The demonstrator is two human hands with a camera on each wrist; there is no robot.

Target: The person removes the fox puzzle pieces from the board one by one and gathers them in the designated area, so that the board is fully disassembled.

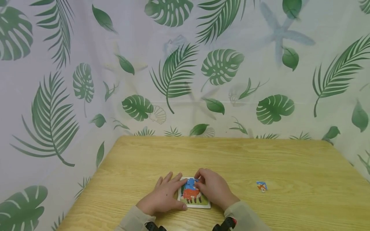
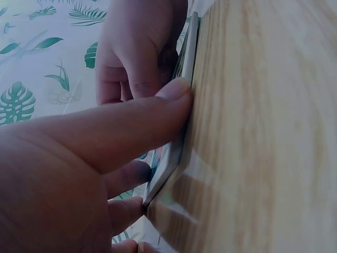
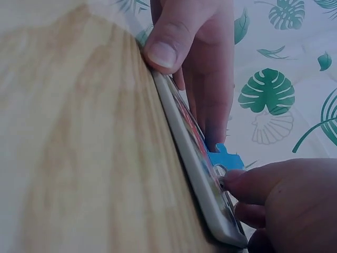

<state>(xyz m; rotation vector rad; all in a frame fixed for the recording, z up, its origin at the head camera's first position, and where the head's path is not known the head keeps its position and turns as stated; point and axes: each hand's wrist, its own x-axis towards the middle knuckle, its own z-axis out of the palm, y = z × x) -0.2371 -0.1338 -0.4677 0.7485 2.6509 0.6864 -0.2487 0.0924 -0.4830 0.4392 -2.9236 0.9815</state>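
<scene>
A small jigsaw puzzle [image 1: 194, 199] in a white-rimmed tray lies near the table's front, its picture showing a red-orange animal on grass. My left hand [image 1: 165, 196] rests at its left side, fingers spread and fairly straight; the thumb [image 2: 171, 92] touches the tray's edge. Over the upper right part of the puzzle, my right hand [image 1: 216, 188] pinches a blue puzzle piece [image 3: 229, 159]. In the right wrist view that piece is tilted up from the board, close to a left fingertip. The right fingers hide part of the puzzle's upper right.
One loose puzzle piece [image 1: 261, 186], blue, orange and white, lies on the wooden table [image 1: 303, 173] to the right of my right hand. A leaf-patterned cloth [image 1: 185, 77] hangs behind the table and along its left side.
</scene>
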